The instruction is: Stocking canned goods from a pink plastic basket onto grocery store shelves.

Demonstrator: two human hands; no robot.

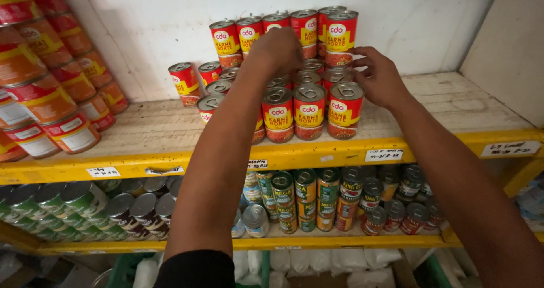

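Observation:
Red-and-yellow cans with pull-tab lids [309, 112] stand stacked two high on a worn wooden shelf [153, 126]. My left hand [277, 50] reaches over the middle of the stack, fingers curled down on a can in the upper back row; the can under it is mostly hidden. On the right side of the stack, my right hand [378, 77] rests against it, fingers touching a lower can [339, 75] just under the upper right can [341, 37]. A single red can [185, 83] stands apart at the left.
More red cans [51, 89] are piled high at the shelf's left end. The yellow shelf edge [130, 166] carries small white paper tags. Below, green-labelled cans [56, 208] and mixed cans [340, 200] fill a lower shelf. White bags [340, 262] lie beneath.

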